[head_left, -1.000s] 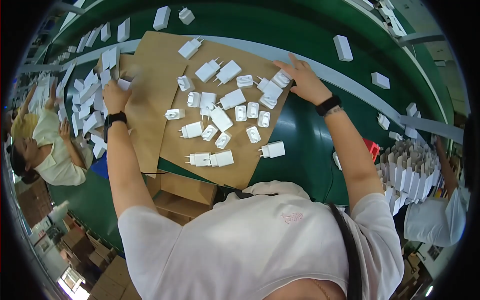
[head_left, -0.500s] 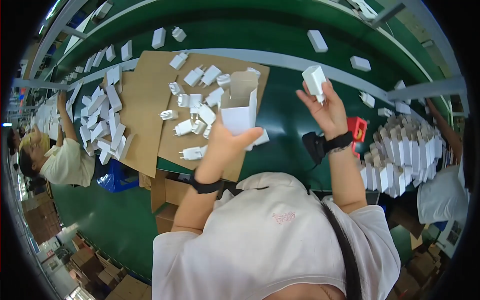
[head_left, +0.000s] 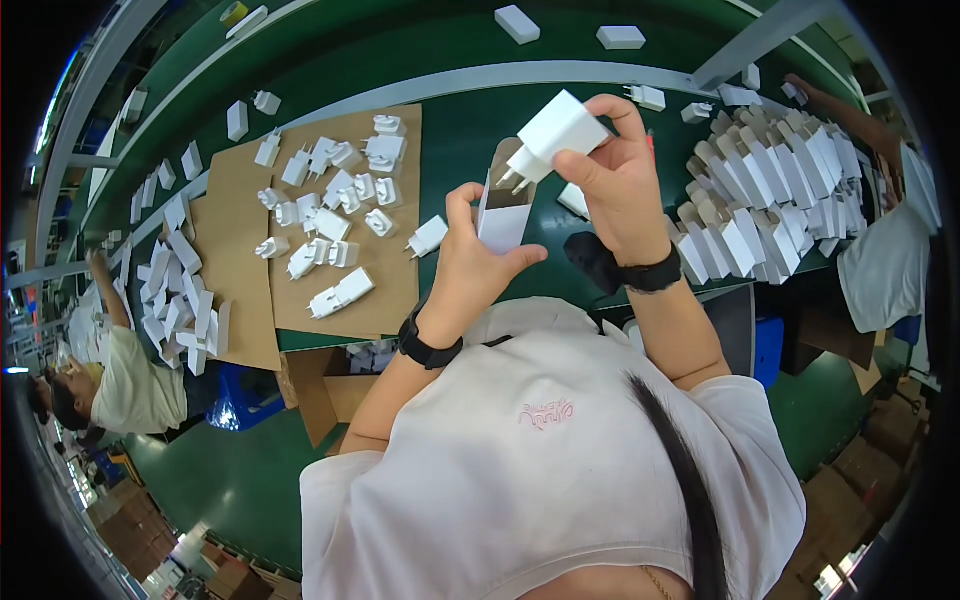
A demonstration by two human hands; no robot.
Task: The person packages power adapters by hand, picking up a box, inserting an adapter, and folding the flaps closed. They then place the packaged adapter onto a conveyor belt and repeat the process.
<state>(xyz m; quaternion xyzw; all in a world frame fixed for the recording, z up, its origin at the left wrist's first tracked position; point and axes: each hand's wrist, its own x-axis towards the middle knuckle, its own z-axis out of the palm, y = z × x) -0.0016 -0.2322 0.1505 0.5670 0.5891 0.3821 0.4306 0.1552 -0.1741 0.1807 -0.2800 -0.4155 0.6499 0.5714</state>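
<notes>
My left hand (head_left: 470,260) grips a small white box (head_left: 503,226), held upright with its top open and its brown inside showing. In my right hand (head_left: 627,185), a white plug-in charger (head_left: 562,132) is pinched between thumb and fingers. The charger is tilted, its prongs pointing down and left at the box's mouth, just above or at the rim; I cannot tell whether they touch. One loose charger (head_left: 428,236) lies on the green table left of my left hand. Another white piece (head_left: 573,200) lies partly hidden behind my right hand.
Several chargers lie on a cardboard sheet (head_left: 395,290) at left. Beyond them is a pile of white boxes (head_left: 185,310) near a co-worker (head_left: 130,370). Open boxes (head_left: 770,200) stand in rows at right, near another person's arm (head_left: 850,120). A metal rail (head_left: 560,72) runs behind.
My right hand has brought the charger leftward to the box and turned it, prongs toward the opening. My left hand still holds the box. The whole view has swung to the right.
</notes>
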